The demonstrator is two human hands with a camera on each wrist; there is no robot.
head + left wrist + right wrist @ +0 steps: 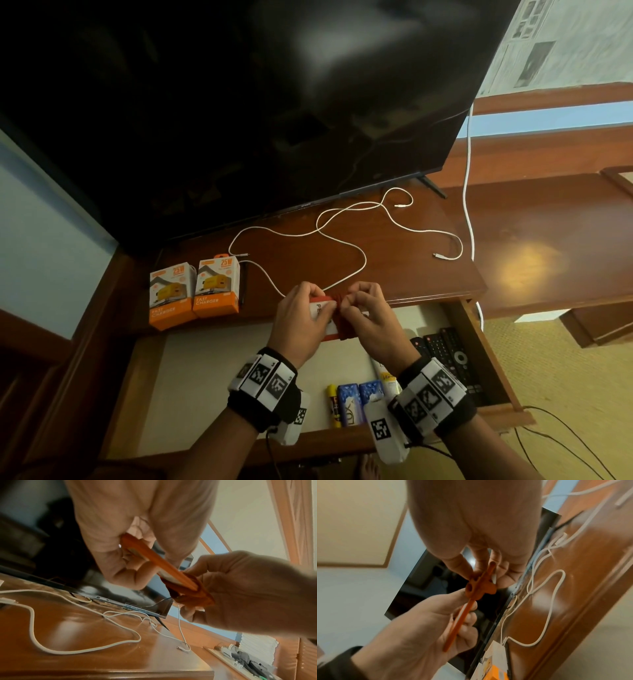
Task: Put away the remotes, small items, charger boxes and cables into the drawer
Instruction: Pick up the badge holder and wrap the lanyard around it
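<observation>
A flat red packet [321,318] with a white label is held over the open drawer [212,377], and both hands are on it. My left hand [317,301] grips its left part; in the left wrist view the packet [154,559] looks orange and thin. My right hand [349,301] pinches a darker red piece [343,322] at its right end, seen folded in the right wrist view [477,586]. Two orange and white charger boxes [193,291] stand on the wooden stand, left of the hands. Loose white cables [342,236] trail across the stand top.
A big dark TV [239,102] fills the back of the stand. In the drawer's right part lie black remotes [448,356], a yellow tube [333,406], blue soap boxes [351,402] and a white tube [387,377]. Another white cable [467,192] hangs at the right.
</observation>
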